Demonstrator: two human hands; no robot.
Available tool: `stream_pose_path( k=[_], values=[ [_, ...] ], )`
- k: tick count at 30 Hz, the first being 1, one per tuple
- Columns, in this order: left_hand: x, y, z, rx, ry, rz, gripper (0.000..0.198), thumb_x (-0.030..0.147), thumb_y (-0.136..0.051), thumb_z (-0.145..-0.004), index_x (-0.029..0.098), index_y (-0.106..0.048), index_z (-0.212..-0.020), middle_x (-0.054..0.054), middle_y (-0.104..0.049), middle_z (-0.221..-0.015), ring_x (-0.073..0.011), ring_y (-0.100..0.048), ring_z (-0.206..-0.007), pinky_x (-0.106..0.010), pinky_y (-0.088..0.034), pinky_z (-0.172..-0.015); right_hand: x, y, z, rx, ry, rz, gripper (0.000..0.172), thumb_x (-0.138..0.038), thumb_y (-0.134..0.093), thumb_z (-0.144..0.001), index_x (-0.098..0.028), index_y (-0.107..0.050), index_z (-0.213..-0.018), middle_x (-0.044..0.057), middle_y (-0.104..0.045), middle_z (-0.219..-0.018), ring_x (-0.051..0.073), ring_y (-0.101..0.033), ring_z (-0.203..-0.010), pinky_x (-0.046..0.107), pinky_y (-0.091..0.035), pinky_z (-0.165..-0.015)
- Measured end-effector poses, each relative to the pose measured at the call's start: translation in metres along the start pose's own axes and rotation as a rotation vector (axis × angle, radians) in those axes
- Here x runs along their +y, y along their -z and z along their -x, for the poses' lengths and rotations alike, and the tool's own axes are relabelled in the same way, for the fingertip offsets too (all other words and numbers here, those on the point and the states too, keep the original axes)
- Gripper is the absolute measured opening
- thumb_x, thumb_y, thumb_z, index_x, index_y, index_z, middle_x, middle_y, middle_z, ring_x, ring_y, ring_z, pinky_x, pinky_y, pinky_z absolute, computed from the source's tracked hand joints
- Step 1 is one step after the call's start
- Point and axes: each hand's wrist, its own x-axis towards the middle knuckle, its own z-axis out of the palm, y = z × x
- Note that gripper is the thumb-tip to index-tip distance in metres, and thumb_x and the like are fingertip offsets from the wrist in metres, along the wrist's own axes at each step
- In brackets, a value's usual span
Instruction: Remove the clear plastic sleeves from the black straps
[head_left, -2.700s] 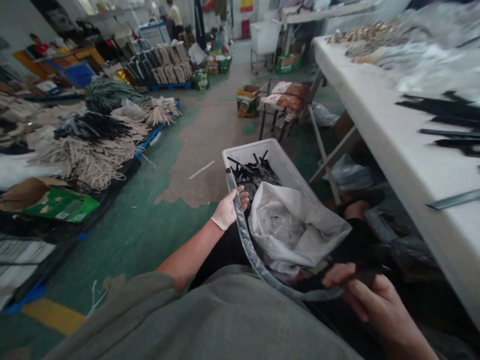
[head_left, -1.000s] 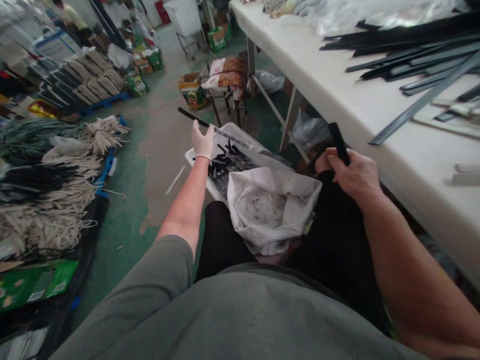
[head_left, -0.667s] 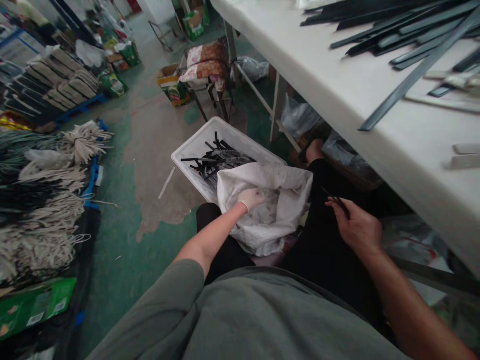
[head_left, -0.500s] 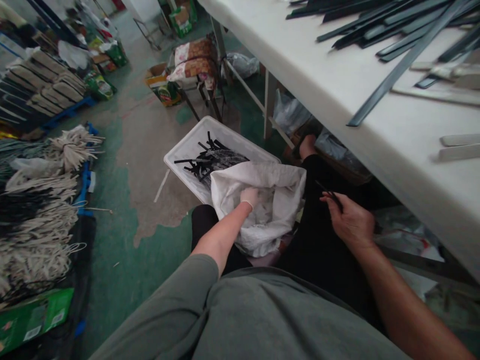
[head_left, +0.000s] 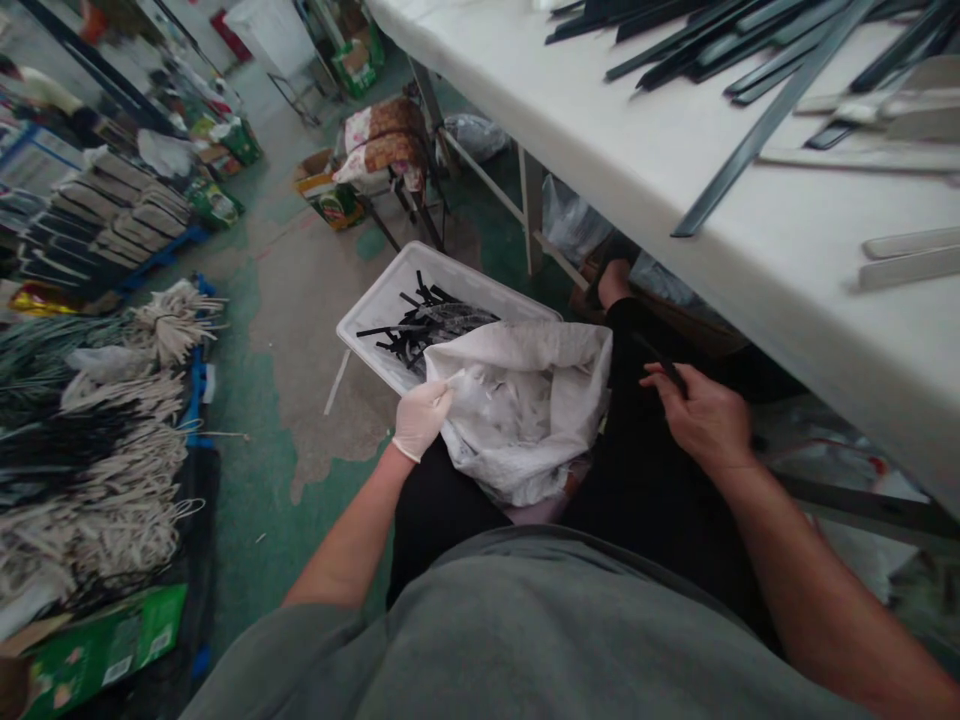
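Observation:
My left hand (head_left: pixel 422 415), in a pale thin glove, is closed in a pinch at the left rim of a white woven sack (head_left: pixel 517 470). A small whitish bit shows at its fingertips; I cannot tell whether it is plastic or the sack's edge. Translucent whitish pieces (head_left: pixel 514 400) lie inside the sack, which stands with its mouth rolled open between my legs. My bare right hand (head_left: pixel 705 415) is closed around a slim black object (head_left: pixel 670 372), its kind unclear, over my right thigh.
Behind the sack, a white plastic bin (head_left: pixel 375 270) holds black strips (head_left: pixel 420 325). On the right, a white-topped table (head_left: pixel 600 130) carries dark flat strips (head_left: pixel 765 130). A stool with a patterned cushion (head_left: pixel 386 140) stands ahead. Bundled cords (head_left: pixel 97 500) lie at left; a person (head_left: pixel 49 95) is far back.
My left hand has come out of the sack and moved left to its rim, fingers now pinched. My right hand has stayed almost in place. The view has shifted slightly.

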Motion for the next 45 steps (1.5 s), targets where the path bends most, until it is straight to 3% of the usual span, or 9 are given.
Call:
stream_pose_path(
  k=[5, 8, 12, 18, 21, 30, 34, 39, 45],
  values=[
    [0.022, 0.018, 0.057, 0.153, 0.115, 0.401, 0.026, 0.041, -0.066, -0.081, 0.017, -0.074, -0.088, -0.003, -0.072, -0.082, -0.0175, -0.064, -0.077, -0.028, -0.048, -0.075, -0.03, 0.021, 0.005, -0.247, -0.15, -0.41, 0.043, -0.057, -0.055, -0.084, -0.018, -0.071, -0.09, 0.005, -0.068, -0.068, 0.012, -0.044, -0.044, 0.028, -0.036, -0.048],
    [0.036, 0.014, 0.074, 0.187, -0.001, 0.413, 0.021, 0.037, -0.065, -0.082, 0.018, -0.075, -0.089, -0.004, -0.073, -0.085, -0.0171, -0.064, -0.079, -0.029, -0.049, -0.078, -0.061, 0.03, 0.022, -0.47, -0.122, -0.584, 0.046, -0.06, -0.063, -0.077, -0.016, -0.07, -0.089, 0.004, -0.067, -0.068, 0.009, -0.04, -0.044, 0.026, -0.033, -0.046],
    [0.05, 0.007, 0.081, 0.157, -0.081, 0.434, 0.021, 0.034, -0.059, -0.087, 0.018, -0.073, -0.087, -0.003, -0.071, -0.083, -0.0155, -0.063, -0.078, -0.026, -0.048, -0.078, -0.097, 0.026, 0.043, -0.756, -0.093, -0.715, 0.05, -0.059, -0.064, -0.076, -0.013, -0.071, -0.096, 0.002, -0.063, -0.062, 0.007, -0.039, -0.042, 0.023, -0.027, -0.043],
    [0.072, 0.006, 0.069, 0.06, 0.029, 0.582, 0.023, 0.033, -0.059, -0.086, 0.02, -0.073, -0.096, -0.001, -0.071, -0.082, -0.0143, -0.062, -0.074, -0.025, -0.048, -0.076, -0.125, 0.003, 0.051, -0.899, -0.094, -0.778, 0.055, -0.055, -0.069, -0.073, -0.011, -0.07, -0.106, -0.003, -0.055, -0.051, 0.006, -0.034, -0.036, 0.022, -0.019, -0.037],
    [0.083, 0.006, 0.061, 0.033, 0.023, 0.683, 0.027, 0.032, -0.06, -0.084, 0.021, -0.073, -0.105, -0.003, -0.073, -0.099, -0.0175, -0.064, -0.09, -0.027, -0.049, -0.083, -0.136, -0.01, 0.05, -0.88, -0.079, -0.82, 0.056, -0.052, -0.072, -0.071, -0.011, -0.068, -0.109, -0.004, -0.054, -0.05, 0.005, -0.032, -0.035, 0.021, -0.018, -0.036],
    [0.085, -0.016, 0.043, -0.141, 0.147, 1.051, 0.049, 0.04, -0.068, -0.08, 0.02, -0.061, -0.124, -0.001, -0.068, -0.085, -0.0142, -0.063, -0.074, -0.027, -0.051, -0.071, -0.157, -0.035, 0.032, -0.542, 0.02, -0.703, 0.031, -0.044, -0.074, -0.069, -0.015, -0.065, -0.075, -0.003, -0.056, -0.048, 0.005, -0.037, -0.035, 0.02, -0.024, -0.035],
    [0.088, -0.025, 0.051, -0.361, 0.283, 1.19, 0.049, 0.048, -0.076, -0.07, 0.016, -0.067, -0.106, -0.003, -0.068, -0.077, -0.0148, -0.064, -0.066, -0.029, -0.052, -0.067, -0.156, -0.039, 0.019, -0.477, 0.027, -0.664, 0.027, -0.04, -0.072, -0.071, -0.015, -0.065, -0.077, -0.004, -0.055, -0.047, 0.006, -0.04, -0.037, 0.02, -0.028, -0.036],
    [0.083, -0.035, 0.072, -0.363, 0.333, 1.167, 0.046, 0.052, -0.076, -0.069, 0.013, -0.07, -0.091, -0.001, -0.066, -0.066, -0.0094, -0.057, -0.053, -0.023, -0.043, -0.057, -0.149, -0.038, 0.005, -0.418, -0.037, -0.73, 0.03, -0.042, -0.074, -0.068, -0.015, -0.064, -0.077, -0.005, -0.053, -0.047, 0.005, -0.035, -0.035, 0.02, -0.025, -0.034],
    [0.077, -0.031, 0.082, -0.556, 0.357, 1.093, 0.044, 0.045, -0.081, -0.065, 0.014, -0.072, -0.094, -0.003, -0.069, -0.073, -0.0125, -0.061, -0.065, -0.026, -0.046, -0.068, -0.148, -0.039, 0.0, -0.44, -0.019, -0.785, 0.032, -0.043, -0.075, -0.067, -0.015, -0.064, -0.076, -0.005, -0.052, -0.047, 0.004, -0.034, -0.036, 0.021, -0.023, -0.035]
  ],
)
